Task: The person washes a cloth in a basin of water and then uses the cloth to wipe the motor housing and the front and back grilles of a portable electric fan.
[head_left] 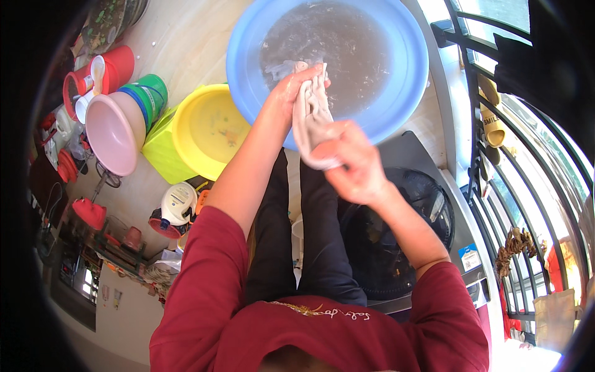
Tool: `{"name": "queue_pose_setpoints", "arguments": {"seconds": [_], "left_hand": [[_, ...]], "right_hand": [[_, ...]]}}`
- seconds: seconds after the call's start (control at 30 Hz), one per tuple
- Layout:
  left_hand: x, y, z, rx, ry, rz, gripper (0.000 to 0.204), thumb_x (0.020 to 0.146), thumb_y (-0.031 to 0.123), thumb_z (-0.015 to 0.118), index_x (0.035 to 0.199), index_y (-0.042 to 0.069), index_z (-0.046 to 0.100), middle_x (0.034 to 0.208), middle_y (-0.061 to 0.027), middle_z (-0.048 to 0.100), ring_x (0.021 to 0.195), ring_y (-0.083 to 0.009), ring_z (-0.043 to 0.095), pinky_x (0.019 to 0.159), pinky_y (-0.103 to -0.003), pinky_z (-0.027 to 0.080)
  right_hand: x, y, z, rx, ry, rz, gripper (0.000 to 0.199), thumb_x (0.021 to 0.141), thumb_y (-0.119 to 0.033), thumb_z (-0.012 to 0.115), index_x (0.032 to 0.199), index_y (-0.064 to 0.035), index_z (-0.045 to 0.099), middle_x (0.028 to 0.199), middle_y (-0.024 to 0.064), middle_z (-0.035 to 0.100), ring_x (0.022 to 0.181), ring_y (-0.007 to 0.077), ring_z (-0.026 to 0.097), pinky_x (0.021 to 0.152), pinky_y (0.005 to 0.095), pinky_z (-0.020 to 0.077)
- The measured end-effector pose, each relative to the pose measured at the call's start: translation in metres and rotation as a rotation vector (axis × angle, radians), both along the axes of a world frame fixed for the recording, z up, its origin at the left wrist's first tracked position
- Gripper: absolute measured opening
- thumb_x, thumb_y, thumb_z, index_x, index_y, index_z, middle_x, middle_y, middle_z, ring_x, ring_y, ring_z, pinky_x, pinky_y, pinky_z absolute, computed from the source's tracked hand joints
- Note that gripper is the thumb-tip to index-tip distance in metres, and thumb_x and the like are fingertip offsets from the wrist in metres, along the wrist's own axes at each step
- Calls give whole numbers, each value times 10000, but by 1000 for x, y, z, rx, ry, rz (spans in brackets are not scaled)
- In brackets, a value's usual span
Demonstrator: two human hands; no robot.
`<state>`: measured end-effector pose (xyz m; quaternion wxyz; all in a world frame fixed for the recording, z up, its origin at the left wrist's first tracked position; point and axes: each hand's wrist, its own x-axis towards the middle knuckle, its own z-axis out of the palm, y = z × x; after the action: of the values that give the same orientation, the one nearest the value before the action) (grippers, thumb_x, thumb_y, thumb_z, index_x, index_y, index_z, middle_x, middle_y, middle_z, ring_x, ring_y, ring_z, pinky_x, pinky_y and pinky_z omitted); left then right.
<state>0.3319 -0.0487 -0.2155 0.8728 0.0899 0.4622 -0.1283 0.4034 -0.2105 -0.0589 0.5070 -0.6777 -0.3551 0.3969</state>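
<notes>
Pale flooring (192, 43) is spreading out around me, and a railing of dark bars (471, 42) is running along my right, with a yellow slipper (494, 127) and a dried brown bunch (514, 248) showing among the bars. Ahead of me a wide blue basin (416, 68) is holding murky, greyish-brown water (341, 49) with pale flecks on it.

I am stretching a wet, pinkish-beige cloth (302, 121) between my hands, above the near part of that basin. My left hand (297, 84) is grasping its far end over the water; my right hand (352, 160) is closing its fingers around the nearer end, beside the basin's near rim. Whether the cloth is touching the rim I cannot tell.

On my left a yellow basin (183, 133) is sitting near the blue one, with something lime-green (162, 152) showing beside it. Farther left, a pink basin (111, 136), a green bucket (153, 92) and a red bucket (119, 64) are standing close together, and a white bottle (178, 203) is resting nearer to me. Below my right forearm a dark appliance is showing its round, glossy lid (396, 229).
</notes>
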Motion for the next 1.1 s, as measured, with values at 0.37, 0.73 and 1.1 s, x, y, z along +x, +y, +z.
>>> {"name": "queue_pose_setpoints", "arguments": {"seconds": [0.37,0.73,1.1], "left_hand": [[20,-61,83,-11,-51,292,584,855,336,712,1316,51,492,1221,-65,577,1129,-159,561,960,-295,463],[4,-66,82,451,-290,-141,429,780,119,719,1155,32,530,1005,-30,609,942,-143,596,795,-306,476],[14,-80,37,1402,78,-675,464,691,126,716,1077,-47,526,989,-195,643,789,-407,632,652,-446,525]], "right_hand": [[13,6,-142,328,1523,-606,543,907,-323,573,1366,-65,440,1229,158,558,1119,261,563,990,380,454],[48,29,-116,-178,1202,-598,227,860,-175,565,1040,-37,551,875,95,582,769,240,611,755,419,544],[48,60,-128,-490,840,-1079,144,831,-99,605,946,-23,561,799,70,570,709,208,583,647,347,524]]}}
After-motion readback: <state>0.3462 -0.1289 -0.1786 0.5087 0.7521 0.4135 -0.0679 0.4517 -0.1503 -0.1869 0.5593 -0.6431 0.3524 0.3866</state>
